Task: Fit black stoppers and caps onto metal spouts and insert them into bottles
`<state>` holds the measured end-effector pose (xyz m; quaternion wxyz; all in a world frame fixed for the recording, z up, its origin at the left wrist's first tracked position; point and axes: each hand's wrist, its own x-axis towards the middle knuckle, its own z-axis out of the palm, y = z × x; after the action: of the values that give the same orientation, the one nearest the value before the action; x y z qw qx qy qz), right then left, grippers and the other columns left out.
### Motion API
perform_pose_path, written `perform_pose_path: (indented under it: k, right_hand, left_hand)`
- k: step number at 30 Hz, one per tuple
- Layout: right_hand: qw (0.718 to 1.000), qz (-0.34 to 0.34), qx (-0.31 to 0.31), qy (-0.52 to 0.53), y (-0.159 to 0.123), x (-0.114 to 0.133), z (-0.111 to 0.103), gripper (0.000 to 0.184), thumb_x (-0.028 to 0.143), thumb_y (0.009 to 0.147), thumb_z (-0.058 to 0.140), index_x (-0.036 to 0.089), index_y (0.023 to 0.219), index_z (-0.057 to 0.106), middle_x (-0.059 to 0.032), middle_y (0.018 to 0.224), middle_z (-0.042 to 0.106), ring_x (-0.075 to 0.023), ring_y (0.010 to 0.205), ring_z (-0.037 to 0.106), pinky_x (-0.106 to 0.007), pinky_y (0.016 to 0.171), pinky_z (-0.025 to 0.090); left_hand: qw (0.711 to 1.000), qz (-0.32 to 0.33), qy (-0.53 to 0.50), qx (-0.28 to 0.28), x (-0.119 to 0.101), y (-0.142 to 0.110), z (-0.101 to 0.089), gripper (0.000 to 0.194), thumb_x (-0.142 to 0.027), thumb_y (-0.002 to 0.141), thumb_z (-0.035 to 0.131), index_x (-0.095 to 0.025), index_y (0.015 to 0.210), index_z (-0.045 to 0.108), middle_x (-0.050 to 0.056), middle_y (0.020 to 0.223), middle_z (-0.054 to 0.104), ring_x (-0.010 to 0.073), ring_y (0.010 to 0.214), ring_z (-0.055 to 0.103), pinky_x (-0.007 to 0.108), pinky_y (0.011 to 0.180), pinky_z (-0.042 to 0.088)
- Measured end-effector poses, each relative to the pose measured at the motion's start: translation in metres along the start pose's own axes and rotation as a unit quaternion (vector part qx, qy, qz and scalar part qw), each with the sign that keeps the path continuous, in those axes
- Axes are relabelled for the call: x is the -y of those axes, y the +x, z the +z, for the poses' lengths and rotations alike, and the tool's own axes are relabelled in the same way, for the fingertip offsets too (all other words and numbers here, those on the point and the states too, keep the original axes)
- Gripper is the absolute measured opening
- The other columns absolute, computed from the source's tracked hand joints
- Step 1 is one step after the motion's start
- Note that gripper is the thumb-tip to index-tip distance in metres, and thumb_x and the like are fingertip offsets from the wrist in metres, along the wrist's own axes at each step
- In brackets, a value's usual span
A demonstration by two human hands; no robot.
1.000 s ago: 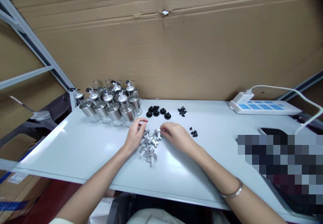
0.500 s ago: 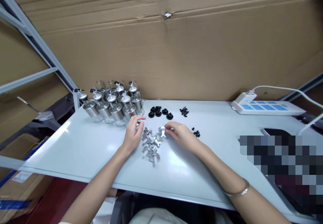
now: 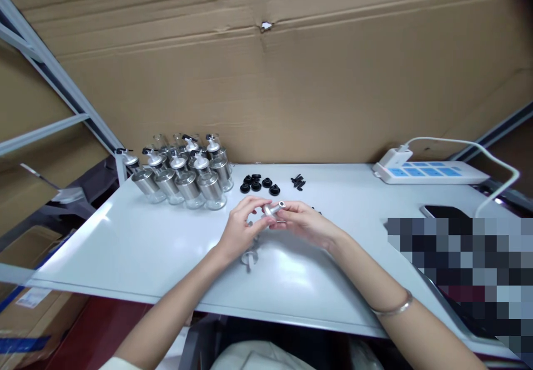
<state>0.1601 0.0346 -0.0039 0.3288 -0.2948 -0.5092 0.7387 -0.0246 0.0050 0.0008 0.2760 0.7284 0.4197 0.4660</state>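
Observation:
A silver pour spout [image 3: 273, 209] with a flared base and hollow tip is held between both hands above the table. My left hand [image 3: 241, 226] has its thumb and fingers closed around the base end. My right hand [image 3: 307, 223] grips it from the other side, fingers closed by the tip. Below my left hand lie more silver spouts [image 3: 250, 259], mostly covered by the hand. Just beyond the hands sit several black round stoppers [image 3: 256, 185] and a small pile of thin black levers [image 3: 298, 181]. A few tiny black pieces [image 3: 317, 211] are partly hidden behind my right hand.
Several glass bottles with metal sleeves [image 3: 189, 185] stand at the back left, some topped with silver spouts. A white power strip [image 3: 433, 173] with a plugged-in charger and cable lies at the back right. A cardboard wall [image 3: 312, 92] rises behind the table [image 3: 166, 259].
My right hand has lifted the spout off the table and turned its tip upward. My left hand has moved right and taken hold of it too. The view has shifted slightly.

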Motion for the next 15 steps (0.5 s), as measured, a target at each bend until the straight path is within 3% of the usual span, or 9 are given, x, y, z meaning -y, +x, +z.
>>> perform_pose_path:
  k: [4,7,12,15]
  right_hand:
    - [0.996,0.013,-0.007,0.09,-0.001,0.002,-0.003,0.024,0.038,0.066,0.08,0.018,0.075,0.07,-0.0016,0.072,0.068,-0.0139,0.07,0.063,-0.036,0.085,0.05]
    - [0.995,-0.001,-0.035,0.096,0.0,0.003,-0.004,0.026,0.039,0.064,0.082,0.018,0.072,0.07,-0.0021,0.073,0.069,-0.0142,0.071,0.063,-0.036,0.085,0.05]
    - [0.996,-0.035,-0.076,-0.007,0.002,0.0,0.003,0.027,0.043,0.074,0.072,0.018,0.084,0.072,-0.0056,0.081,0.072,-0.0169,0.079,0.065,-0.037,0.084,0.05]
    - [0.971,-0.107,-0.141,-0.16,-0.001,0.001,0.012,0.02,0.036,0.083,0.06,0.02,0.088,0.07,-0.0053,0.087,0.072,-0.0182,0.083,0.065,-0.033,0.078,0.051]
  left_hand:
    - [0.999,0.03,-0.012,-0.042,-0.008,0.009,0.013,0.021,-0.032,0.084,0.064,-0.02,0.101,0.069,0.005,0.095,0.066,0.0161,0.082,0.06,0.031,0.08,0.051]
    - [0.997,0.021,-0.043,-0.065,-0.008,0.009,0.021,0.024,-0.032,0.083,0.066,-0.02,0.103,0.068,0.006,0.093,0.064,0.0163,0.084,0.061,0.031,0.08,0.053]
    - [0.993,0.022,-0.031,-0.111,-0.001,-0.001,0.023,0.025,-0.033,0.082,0.069,-0.02,0.104,0.068,0.006,0.094,0.065,0.0184,0.089,0.064,0.033,0.082,0.054]
    - [0.989,0.075,0.013,-0.127,0.002,-0.003,0.02,0.027,-0.031,0.08,0.071,-0.023,0.105,0.068,0.005,0.093,0.067,0.0173,0.086,0.064,0.032,0.077,0.054]
